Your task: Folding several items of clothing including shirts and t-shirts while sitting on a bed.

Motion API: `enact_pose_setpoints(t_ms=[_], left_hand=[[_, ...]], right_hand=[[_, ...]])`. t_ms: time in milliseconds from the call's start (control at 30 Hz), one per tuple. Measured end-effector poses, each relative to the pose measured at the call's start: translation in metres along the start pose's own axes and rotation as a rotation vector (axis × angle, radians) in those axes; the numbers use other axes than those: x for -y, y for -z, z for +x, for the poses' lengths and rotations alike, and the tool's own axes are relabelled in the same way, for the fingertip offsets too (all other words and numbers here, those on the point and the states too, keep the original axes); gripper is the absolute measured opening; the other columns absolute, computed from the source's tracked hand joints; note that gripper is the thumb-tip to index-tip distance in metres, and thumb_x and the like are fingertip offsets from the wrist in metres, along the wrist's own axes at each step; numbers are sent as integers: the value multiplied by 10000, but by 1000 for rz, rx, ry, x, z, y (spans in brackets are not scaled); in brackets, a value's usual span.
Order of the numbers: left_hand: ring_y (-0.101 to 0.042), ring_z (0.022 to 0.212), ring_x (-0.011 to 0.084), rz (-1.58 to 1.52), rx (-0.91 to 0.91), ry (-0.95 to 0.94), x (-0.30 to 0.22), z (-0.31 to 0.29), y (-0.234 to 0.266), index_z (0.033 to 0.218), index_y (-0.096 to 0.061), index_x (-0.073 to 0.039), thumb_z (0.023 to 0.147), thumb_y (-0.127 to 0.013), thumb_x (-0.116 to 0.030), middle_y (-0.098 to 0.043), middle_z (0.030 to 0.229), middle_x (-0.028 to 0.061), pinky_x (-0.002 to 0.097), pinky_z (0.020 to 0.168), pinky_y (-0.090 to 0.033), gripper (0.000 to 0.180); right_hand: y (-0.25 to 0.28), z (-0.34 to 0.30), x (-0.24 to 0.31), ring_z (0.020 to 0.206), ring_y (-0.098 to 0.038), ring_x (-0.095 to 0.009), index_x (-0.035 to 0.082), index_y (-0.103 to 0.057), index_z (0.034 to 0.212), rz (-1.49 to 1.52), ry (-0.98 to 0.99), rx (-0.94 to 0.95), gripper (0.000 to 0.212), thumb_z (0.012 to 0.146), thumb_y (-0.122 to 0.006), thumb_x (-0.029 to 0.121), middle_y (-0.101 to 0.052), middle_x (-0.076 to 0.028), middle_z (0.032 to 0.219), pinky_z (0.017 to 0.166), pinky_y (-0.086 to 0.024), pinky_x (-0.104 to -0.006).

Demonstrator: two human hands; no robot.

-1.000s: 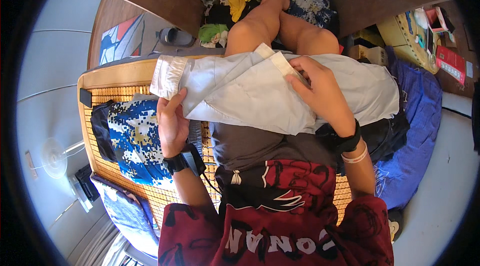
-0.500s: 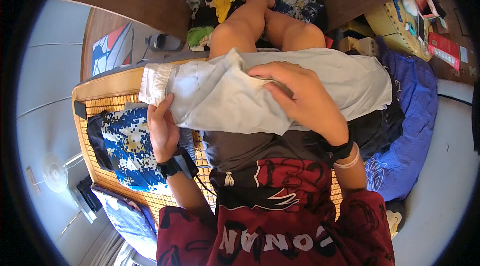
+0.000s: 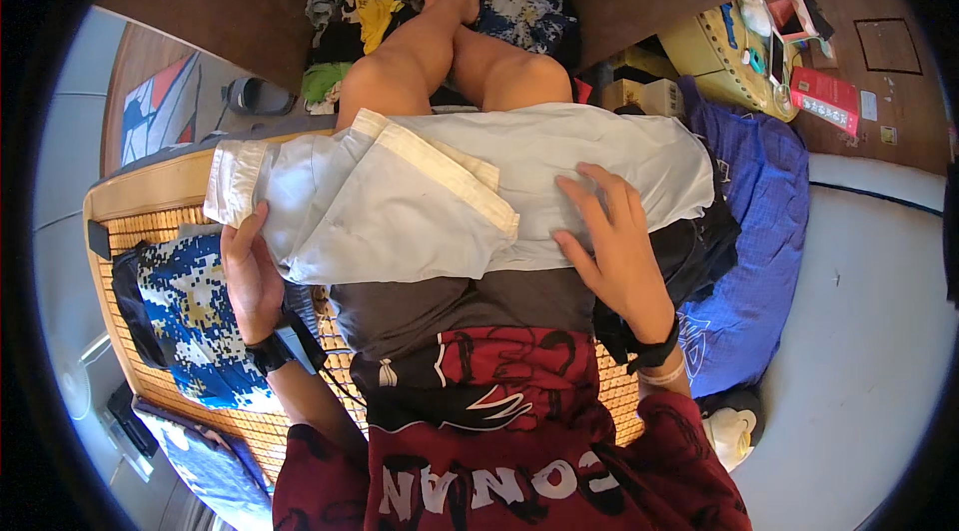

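A light grey garment [image 3: 400, 201] lies folded lengthwise across my lap, with a gathered, shiny band at its left end. Near its middle, a flap with a cream border [image 3: 450, 176] is turned over flat on top. My left hand [image 3: 252, 276] pinches the garment's lower left edge beside that band, thumb above and the other fingers partly hidden. With fingers spread, my right hand [image 3: 619, 251] rests on or just above the cloth right of the flap. I cannot tell whether its fingertips touch.
Beside my left arm, blue camouflage cloth [image 3: 200, 306] lies on the woven mat [image 3: 285, 431]. Dark cloth [image 3: 704, 256] and a blue-purple fabric [image 3: 754, 221] lie to the right. Clothes, including a yellow piece [image 3: 375, 16], are heaped by my feet. A red box [image 3: 824, 99] stands far right.
My right hand has let go of the raised cloth and moved right, its fingers spreading. The flap now lies flat with its cream border showing. The whole view has shifted.
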State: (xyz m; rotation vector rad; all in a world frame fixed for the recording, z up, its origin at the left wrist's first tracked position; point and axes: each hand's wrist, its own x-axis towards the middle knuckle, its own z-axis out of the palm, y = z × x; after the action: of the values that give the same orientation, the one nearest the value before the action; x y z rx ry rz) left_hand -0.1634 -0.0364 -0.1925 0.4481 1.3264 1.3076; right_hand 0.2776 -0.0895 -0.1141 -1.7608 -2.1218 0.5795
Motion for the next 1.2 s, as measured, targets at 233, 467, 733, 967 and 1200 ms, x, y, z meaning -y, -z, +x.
enact_pose_setpoints(t_ms=[233,467,733,967,1200], left_hand=[[-691,1231,263,-36,56,0,-16,-9,-26,1412,-601,51,1038,-649,-101,-704,1350,154,414,1070,-549,406],[-711,1200,235,-46,28,-72,-6,-14,-26,1446,-588,33,1064,-667,-98,-701,1376,137,384,1037,-580,412],[-736,1068,198,167,-34,-214,-42,-25,-9,1310,-666,36,1053,-667,-106,-750,1241,114,338,939,-586,294],[-744,921,235,334,-87,-209,-102,-28,-12,1282,-694,5,1080,-621,-172,-762,1165,102,374,828,-595,278],[-713,1090,263,313,-69,-140,-107,-16,8,1386,-629,13,1078,-602,-125,-711,1301,154,382,983,-571,338]], right_hand=[[12,-38,-27,1413,-518,-456,18,-595,1460,-93,-134,90,507,1044,-652,301,-549,-236,1547,1178,-432,-493],[-2,42,-55,1474,-481,-438,-23,-509,1537,-200,-17,-143,577,1074,-614,305,-508,-274,1587,1213,-386,-492],[-35,23,-61,1582,-368,-383,138,-403,1672,-148,-266,-12,676,1090,-561,443,-425,-174,1700,1276,-160,-666],[-39,13,-54,1567,-397,-370,107,-440,1649,-204,-270,-53,691,1079,-571,474,-468,-166,1673,1286,-182,-622],[-38,8,-16,1577,-354,-415,105,-383,1678,-132,-229,-45,768,1054,-599,498,-362,-195,1727,1281,-190,-618]])
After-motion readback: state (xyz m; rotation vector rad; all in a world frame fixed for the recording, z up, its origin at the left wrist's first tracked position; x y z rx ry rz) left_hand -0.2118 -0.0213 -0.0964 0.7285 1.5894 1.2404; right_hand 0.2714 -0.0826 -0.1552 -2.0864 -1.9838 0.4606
